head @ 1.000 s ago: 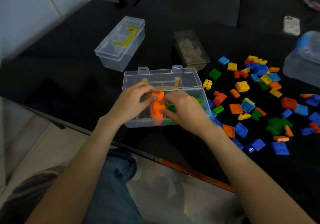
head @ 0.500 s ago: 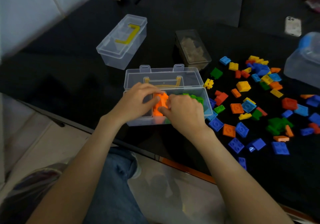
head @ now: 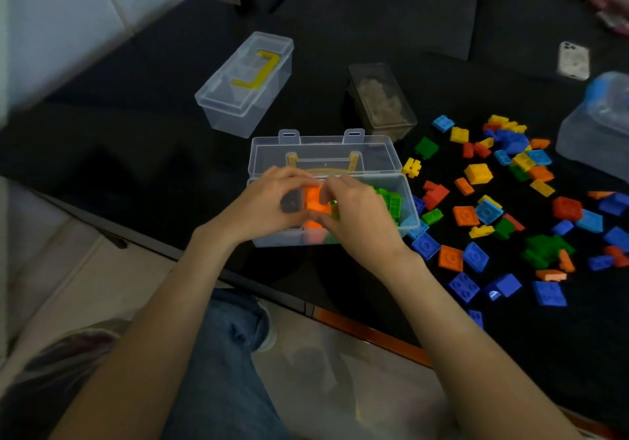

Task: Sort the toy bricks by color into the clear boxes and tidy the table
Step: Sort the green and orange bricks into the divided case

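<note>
- I'm pinching an orange brick (head: 315, 198) with both hands, left hand (head: 269, 201) and right hand (head: 357, 216), over the open clear box (head: 405, 188) near the bench's front edge.
- It's looking light, stiff and slick, so I'm gripping its side edges.

Blue-lidded box (head: 602, 126) cut off at right edge

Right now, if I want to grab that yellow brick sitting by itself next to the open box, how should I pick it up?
Pinch the yellow brick across its two long sides, coming straight down from above. It lies flat on the table with bare space all round it, so fingers fit on both sides. Its edges look notched, which should give some grip. The open box is close, so keep your hand on the far side.
</note>
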A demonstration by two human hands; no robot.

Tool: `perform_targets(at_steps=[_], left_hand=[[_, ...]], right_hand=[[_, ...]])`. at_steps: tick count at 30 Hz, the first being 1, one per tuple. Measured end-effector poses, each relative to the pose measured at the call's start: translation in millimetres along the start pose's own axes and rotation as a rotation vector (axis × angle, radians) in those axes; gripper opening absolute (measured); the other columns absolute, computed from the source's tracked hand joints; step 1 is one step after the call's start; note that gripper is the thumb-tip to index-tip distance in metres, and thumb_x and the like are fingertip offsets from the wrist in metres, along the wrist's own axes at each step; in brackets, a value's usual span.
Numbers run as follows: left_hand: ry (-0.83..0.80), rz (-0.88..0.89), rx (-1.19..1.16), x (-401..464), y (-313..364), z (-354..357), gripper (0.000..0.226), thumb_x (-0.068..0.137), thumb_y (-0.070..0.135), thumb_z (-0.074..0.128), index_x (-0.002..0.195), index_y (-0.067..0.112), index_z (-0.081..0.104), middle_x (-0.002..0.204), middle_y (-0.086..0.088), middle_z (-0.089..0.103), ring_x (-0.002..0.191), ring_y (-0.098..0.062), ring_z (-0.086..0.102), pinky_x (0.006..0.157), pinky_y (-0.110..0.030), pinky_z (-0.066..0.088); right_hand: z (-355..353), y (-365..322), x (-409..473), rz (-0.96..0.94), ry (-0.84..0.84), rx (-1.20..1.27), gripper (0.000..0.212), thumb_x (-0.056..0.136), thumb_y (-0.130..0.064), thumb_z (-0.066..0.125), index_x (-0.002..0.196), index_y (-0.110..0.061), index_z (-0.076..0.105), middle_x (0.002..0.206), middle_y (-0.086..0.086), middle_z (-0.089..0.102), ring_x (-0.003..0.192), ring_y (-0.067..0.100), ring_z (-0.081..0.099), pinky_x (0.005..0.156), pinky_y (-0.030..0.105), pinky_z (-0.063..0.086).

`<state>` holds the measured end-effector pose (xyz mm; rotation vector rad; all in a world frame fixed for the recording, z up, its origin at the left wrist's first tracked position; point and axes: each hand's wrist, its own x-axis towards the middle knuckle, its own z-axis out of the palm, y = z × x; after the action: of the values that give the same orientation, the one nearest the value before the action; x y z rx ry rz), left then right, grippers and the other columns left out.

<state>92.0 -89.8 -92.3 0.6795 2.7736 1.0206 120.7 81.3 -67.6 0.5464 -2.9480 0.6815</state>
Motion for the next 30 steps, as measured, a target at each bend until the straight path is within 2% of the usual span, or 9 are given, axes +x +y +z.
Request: perform_targets(at_steps=[4, 6, 8, 11, 15, 18, 24, 27, 30], left_hand=[[-0.048, 0.001, 0.047, 0, -2, -2, 0.056, 0.082, 0.042, 0.067, 0.133, 0.030, 0.049, 0.136, 0.013, 0.044, 0.123, -0.001, 0.030, 0.092, -0.015, 0.024], [-0.042, -0.004, 0.075, -2, -3, -1, 0.058, 0.082, 0.046, 0.064, 0.135, 0.030, 0.046, 0.137, 0.011, 0.043, 0.125, -0.003, 0.031, 0.095, -0.020, 0.025], [-0.020, -0.003, 0.079, -4, -3, 2, 0.056, 0.084, 0.046, 0.063, 0.135, 0.030, 0.046, 0.136, 0.010, 0.044, 0.124, -0.004, 0.034, 0.096, -0.023, 0.028], [0.046, 0.017, 0.093, -2, -1, 4, 0.045, 0.088, 0.039, 0.061, 0.130, 0.028, 0.052, 0.129, 0.007, 0.052, 0.117, -0.004, 0.041, 0.096, -0.027, 0.037], [0.106, 0.055, 0.192, 6, 2, 2, 0.034, 0.091, 0.030, 0.056, 0.124, 0.021, 0.058, 0.121, 0.004, 0.057, 0.109, 0.000, 0.040, 0.092, -0.021, 0.034], [0.134, 0.029, 0.189, 12, 2, 1, 0.033, 0.093, 0.031, 0.052, 0.124, 0.021, 0.059, 0.116, 0.003, 0.054, 0.108, -0.002, 0.042, 0.093, -0.025, 0.039], [0.128, 0.035, 0.191, 11, 1, 3, 0.034, 0.093, 0.034, 0.052, 0.127, 0.031, 0.053, 0.124, 0.005, 0.053, 0.120, -0.010, 0.044, 0.092, -0.025, 0.037], [0.117, 0.073, 0.151, 3, -3, 4, 0.033, 0.090, 0.037, 0.055, 0.122, 0.028, 0.059, 0.123, 0.006, 0.053, 0.116, -0.008, 0.044, 0.093, -0.031, 0.041], [0.076, 0.075, 0.156, -3, -5, 5, 0.050, 0.084, 0.056, 0.051, 0.125, 0.029, 0.058, 0.130, 0.009, 0.051, 0.118, -0.006, 0.041, 0.097, -0.033, 0.037]], right_hand=[[-6, 6, 0, 0.025, 0.064, 0.100, 0.014, 0.084, -0.019, 0.067, 0.088, -0.018, 0.053, 0.083, -0.003, 0.060, 0.077, 0.014, 0.061, 0.068, 0.028, 0.052], [-10, 11, -4, 0.115, 0.162, 0.190, 0.014, 0.085, -0.019, 0.067, 0.095, -0.016, 0.057, 0.076, -0.009, 0.057, 0.066, 0.002, 0.056, 0.059, 0.014, 0.048], [-10, 13, -8, 0.163, 0.187, 0.205, 0.018, 0.085, -0.023, 0.068, 0.101, -0.018, 0.061, 0.074, -0.012, 0.056, 0.062, -0.004, 0.052, 0.057, 0.008, 0.042], [-2, 9, -8, 0.132, 0.192, 0.204, 0.020, 0.083, -0.027, 0.070, 0.099, -0.017, 0.066, 0.077, -0.008, 0.062, 0.066, 0.000, 0.055, 0.065, 0.018, 0.048], [6, 3, -3, 0.091, 0.225, 0.119, 0.023, 0.082, -0.031, 0.070, 0.099, -0.016, 0.066, 0.086, -0.001, 0.067, 0.076, 0.012, 0.062, 0.071, 0.032, 0.053], [4, 5, 0, 0.082, 0.203, 0.080, 0.026, 0.080, -0.028, 0.073, 0.102, -0.017, 0.064, 0.092, 0.000, 0.067, 0.082, 0.013, 0.062, 0.073, 0.031, 0.053], [3, 9, -4, 0.134, 0.176, 0.296, 0.020, 0.080, -0.028, 0.074, 0.096, -0.018, 0.067, 0.077, -0.006, 0.065, 0.068, 0.003, 0.059, 0.063, 0.011, 0.046], [7, 7, -7, 0.187, 0.163, 0.435, 0.021, 0.080, -0.026, 0.073, 0.097, -0.016, 0.066, 0.076, -0.004, 0.067, 0.069, 0.004, 0.063, 0.065, 0.015, 0.052], [7, 8, -9, 0.231, 0.167, 0.539, 0.018, 0.082, -0.022, 0.072, 0.098, -0.017, 0.065, 0.078, -0.004, 0.067, 0.071, 0.005, 0.066, 0.067, 0.023, 0.057]])
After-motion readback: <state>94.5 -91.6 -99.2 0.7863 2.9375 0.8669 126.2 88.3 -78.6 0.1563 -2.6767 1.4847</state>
